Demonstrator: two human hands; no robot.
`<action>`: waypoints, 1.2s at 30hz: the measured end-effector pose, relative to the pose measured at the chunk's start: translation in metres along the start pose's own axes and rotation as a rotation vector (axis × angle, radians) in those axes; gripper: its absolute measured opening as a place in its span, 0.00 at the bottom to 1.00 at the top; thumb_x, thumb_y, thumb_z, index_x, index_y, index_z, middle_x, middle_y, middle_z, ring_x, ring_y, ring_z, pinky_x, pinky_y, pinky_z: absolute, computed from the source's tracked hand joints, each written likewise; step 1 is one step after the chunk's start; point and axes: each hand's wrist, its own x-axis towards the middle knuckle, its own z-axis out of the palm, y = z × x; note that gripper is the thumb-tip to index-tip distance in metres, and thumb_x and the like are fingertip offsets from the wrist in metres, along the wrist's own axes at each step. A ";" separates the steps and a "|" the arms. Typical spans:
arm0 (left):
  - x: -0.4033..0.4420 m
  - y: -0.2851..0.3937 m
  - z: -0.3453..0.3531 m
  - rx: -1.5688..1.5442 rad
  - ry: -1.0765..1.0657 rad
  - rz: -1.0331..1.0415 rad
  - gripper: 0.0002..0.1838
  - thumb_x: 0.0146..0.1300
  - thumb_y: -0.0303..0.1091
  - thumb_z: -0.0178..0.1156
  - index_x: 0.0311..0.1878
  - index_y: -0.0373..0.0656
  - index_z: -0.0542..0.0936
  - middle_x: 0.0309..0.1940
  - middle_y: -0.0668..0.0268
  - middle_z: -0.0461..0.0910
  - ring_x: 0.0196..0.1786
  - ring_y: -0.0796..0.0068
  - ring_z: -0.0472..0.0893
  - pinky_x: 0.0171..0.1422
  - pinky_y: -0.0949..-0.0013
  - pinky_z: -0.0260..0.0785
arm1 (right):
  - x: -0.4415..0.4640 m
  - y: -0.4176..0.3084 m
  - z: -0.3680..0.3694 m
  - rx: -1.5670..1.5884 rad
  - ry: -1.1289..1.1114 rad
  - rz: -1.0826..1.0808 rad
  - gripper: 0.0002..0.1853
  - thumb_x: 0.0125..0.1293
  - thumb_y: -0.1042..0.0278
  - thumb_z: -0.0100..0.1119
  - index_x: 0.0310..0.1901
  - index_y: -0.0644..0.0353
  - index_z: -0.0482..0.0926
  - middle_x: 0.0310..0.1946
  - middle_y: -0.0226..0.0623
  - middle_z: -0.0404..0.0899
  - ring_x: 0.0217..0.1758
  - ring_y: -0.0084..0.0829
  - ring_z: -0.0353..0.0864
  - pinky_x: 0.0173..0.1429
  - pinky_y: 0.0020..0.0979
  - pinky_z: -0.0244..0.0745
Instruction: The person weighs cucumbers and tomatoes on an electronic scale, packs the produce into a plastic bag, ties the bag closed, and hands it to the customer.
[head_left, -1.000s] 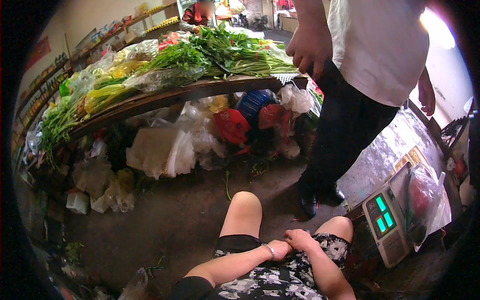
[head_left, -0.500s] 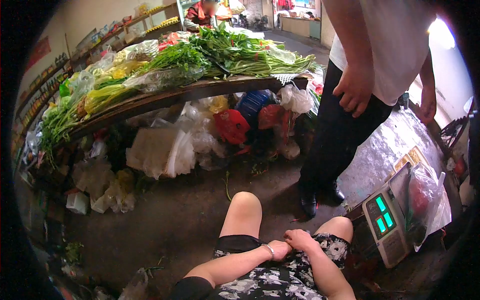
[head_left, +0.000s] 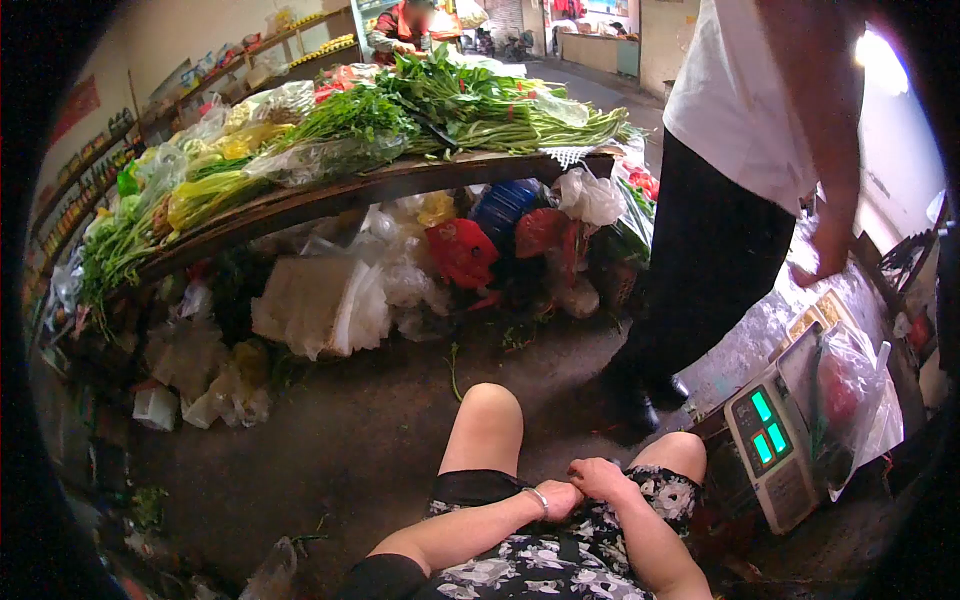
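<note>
My left hand [head_left: 560, 499], with a silver bracelet at the wrist, rests in my lap on the patterned black clothing [head_left: 515, 570]. Against it lies my right hand [head_left: 598, 479], between my bare knees. The fingers of both hands are curled in and meet; whatever they may hold between them is too small to make out. To the right of my knee is a scale [head_left: 770, 440] with a lit green display, and a clear plastic bag [head_left: 845, 385] with something red inside lies on its pan.
Leafy greens [head_left: 450, 100] cover a wooden table [head_left: 340, 192] ahead. Under it are plastic bags, a red bag [head_left: 462, 252] and a blue container [head_left: 503, 208]. A standing person [head_left: 710, 240] in a white top is at the right; another person [head_left: 400, 32] sits beyond the table.
The standing person has shifted right and turned toward the scale side, with an arm now hanging lower near it. My hands have stayed where they were.
</note>
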 end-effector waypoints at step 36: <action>0.003 -0.006 0.002 -0.091 -0.078 0.019 0.14 0.57 0.33 0.58 0.46 0.41 0.80 0.45 0.49 0.82 0.47 0.49 0.82 0.49 0.52 0.74 | 0.005 0.008 0.007 -0.005 -0.035 -0.002 0.16 0.63 0.59 0.56 0.49 0.57 0.79 0.46 0.49 0.81 0.51 0.51 0.78 0.54 0.45 0.74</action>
